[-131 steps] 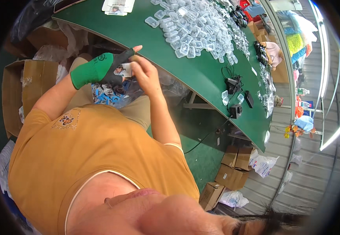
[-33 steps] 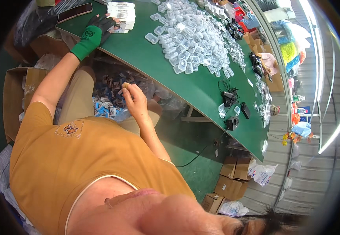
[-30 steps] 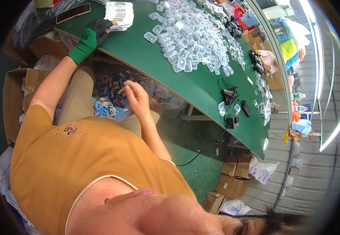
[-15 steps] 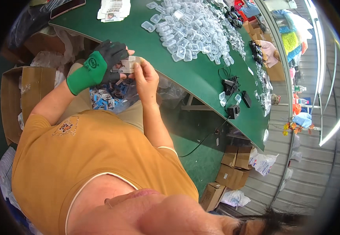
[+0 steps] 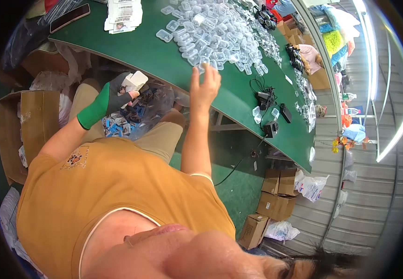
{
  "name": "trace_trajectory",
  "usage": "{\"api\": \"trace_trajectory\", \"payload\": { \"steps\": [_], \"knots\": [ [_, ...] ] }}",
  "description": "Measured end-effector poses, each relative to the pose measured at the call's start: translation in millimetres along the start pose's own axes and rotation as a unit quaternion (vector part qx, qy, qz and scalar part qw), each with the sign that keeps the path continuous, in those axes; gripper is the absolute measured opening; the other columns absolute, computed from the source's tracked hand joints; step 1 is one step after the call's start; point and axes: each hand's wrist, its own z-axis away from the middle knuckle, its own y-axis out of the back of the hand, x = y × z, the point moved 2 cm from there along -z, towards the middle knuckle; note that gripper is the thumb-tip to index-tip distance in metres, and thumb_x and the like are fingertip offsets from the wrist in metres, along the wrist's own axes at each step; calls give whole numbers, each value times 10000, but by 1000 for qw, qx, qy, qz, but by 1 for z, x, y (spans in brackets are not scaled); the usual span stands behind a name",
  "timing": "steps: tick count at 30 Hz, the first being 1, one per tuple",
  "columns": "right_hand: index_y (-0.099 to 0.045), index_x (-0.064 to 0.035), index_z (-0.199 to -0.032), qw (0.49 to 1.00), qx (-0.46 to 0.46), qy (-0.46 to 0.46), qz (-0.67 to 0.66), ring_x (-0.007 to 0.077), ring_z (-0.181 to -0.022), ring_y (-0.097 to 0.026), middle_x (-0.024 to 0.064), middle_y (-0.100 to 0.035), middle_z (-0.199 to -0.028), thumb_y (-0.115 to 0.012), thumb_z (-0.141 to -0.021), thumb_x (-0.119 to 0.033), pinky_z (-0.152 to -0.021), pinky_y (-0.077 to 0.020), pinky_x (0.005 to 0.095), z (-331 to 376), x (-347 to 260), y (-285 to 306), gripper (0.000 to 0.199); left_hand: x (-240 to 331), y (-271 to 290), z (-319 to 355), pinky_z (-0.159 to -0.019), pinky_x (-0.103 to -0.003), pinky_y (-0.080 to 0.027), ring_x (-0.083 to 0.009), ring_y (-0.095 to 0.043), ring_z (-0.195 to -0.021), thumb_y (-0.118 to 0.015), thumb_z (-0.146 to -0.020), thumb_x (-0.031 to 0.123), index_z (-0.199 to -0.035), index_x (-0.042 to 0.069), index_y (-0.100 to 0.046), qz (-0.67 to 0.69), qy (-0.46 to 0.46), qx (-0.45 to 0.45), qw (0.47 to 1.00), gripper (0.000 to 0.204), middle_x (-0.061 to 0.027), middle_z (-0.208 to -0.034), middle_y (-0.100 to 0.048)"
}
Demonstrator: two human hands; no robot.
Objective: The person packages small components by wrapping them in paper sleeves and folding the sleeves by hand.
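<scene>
Nearest, over the lap, green-and-black gloved left hand with fingers pinching a small white card packet; farther out, bare right hand at the green worktop edge, fingers loosely spread, touching the near clear plastic cases heaped beyond.

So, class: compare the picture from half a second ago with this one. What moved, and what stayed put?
The right hand left the small white item and reached up to the clear plastic cases at the table's edge. The gloved left hand keeps hold of that item. The green table and paper stack stayed.
</scene>
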Motion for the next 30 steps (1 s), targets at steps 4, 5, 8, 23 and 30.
{"api": "trace_trajectory", "payload": {
  "steps": [4, 5, 8, 23, 30],
  "knots": [
    [-621, -63, -1246, 987, -27, 68, 146, 348, -1137, -584, 123, -651, -1165, -709, -895, -157, -934, -463, 463, -14, 46, -23, 374, 2, -6, -2, -652, -282, -551, -135, -640, -810, -822, -813, 217, -1453, 28, -427, 8, 53, -38, 998, 774, -116, -1145, -650],
    [-611, -66, -1271, 981, -68, 78, 167, 351, -1140, -580, 124, -647, -1166, -700, -894, -146, -920, -469, 464, -15, 55, -28, 396, 2, -7, -2, -703, -309, -564, -155, -650, -852, -837, -789, 234, -1481, 30, -385, -26, 66, -54, 996, 852, -133, -1187, -637],
    [-617, -46, -1289, 984, -126, 41, 120, 364, -1120, -604, 162, -650, -1170, -701, -901, -135, -955, -475, 457, -23, 60, -31, 407, -27, -4, 0, -934, -372, -532, -241, -641, -1092, -826, -777, 255, -1509, 39, -378, -171, -85, -43, 981, 885, -149, -1276, -608],
    [-549, -16, -1180, 816, -272, -217, -461, 80, -802, -592, 15, -612, -971, -723, -938, -31, -696, -519, 246, 49, -35, -20, 298, 11, -20, 0, -860, -396, -574, -325, -697, -988, -767, -800, 100, -1496, 101, -451, -319, -232, 13, 919, 764, -158, -1316, -633],
    [-659, 1, -1034, 967, -112, -21, -229, 202, -895, -605, 77, -584, -941, -710, -913, -43, -782, -497, 306, 76, -65, -23, 139, 9, -29, 2, -982, -376, -536, -293, -653, -1189, -766, -794, 63, -1480, 64, -466, -223, -190, 17, 956, 749, -179, -1361, -608]
  ]
}}
